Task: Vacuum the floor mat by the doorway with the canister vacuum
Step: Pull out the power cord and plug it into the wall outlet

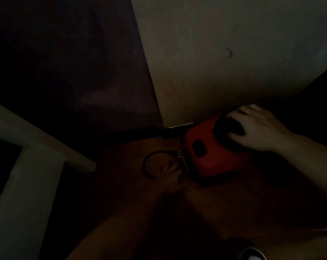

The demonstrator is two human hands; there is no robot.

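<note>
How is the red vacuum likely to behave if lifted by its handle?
The red vacuum looks like a rigid moulded shell, so probably no flexing. The right hand grips its top handle, so it should hang fairly steady. The cord lies looped, so likely trails limply.

Right grip (256, 128) curled; left grip (169, 173) outstretched, pose unclear.
</note>
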